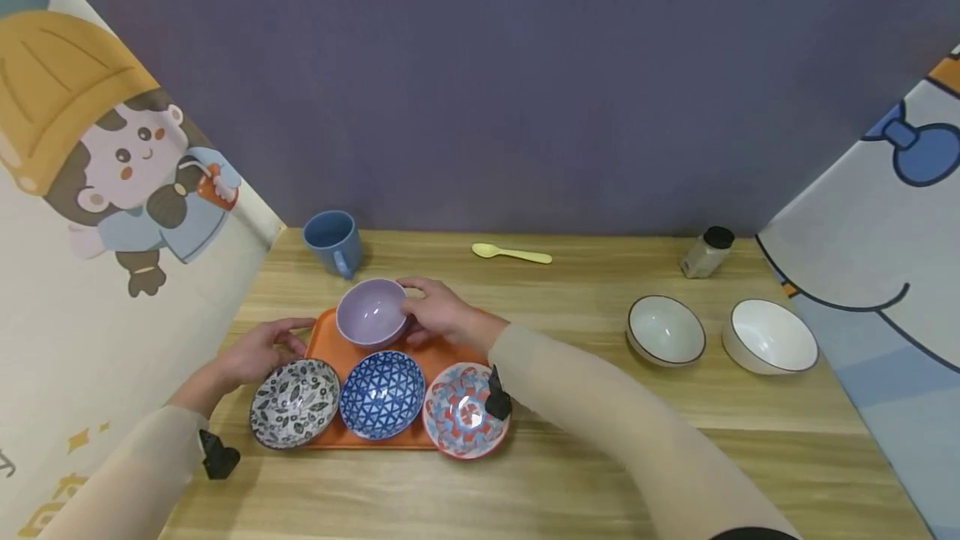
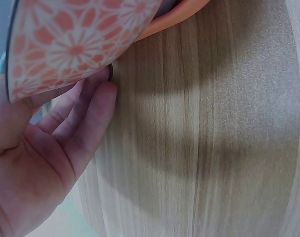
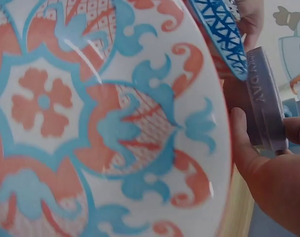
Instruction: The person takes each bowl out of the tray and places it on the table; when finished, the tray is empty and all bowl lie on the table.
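Holding the round lilac bowl [image 1: 369, 314] by its right side in the right hand's grip [image 1: 442, 312], at the back left of the orange rectangular tray [image 1: 442, 353]. Holding the left hand's grip [image 1: 257, 352] loosely wide, just beside the round black-and-white leaf-patterned bowl [image 1: 296, 404].

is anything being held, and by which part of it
The right grip holds the purple bowl by its right side, at the rim. The left grip is beside the black-and-white bowl; whether it holds that cannot be told.
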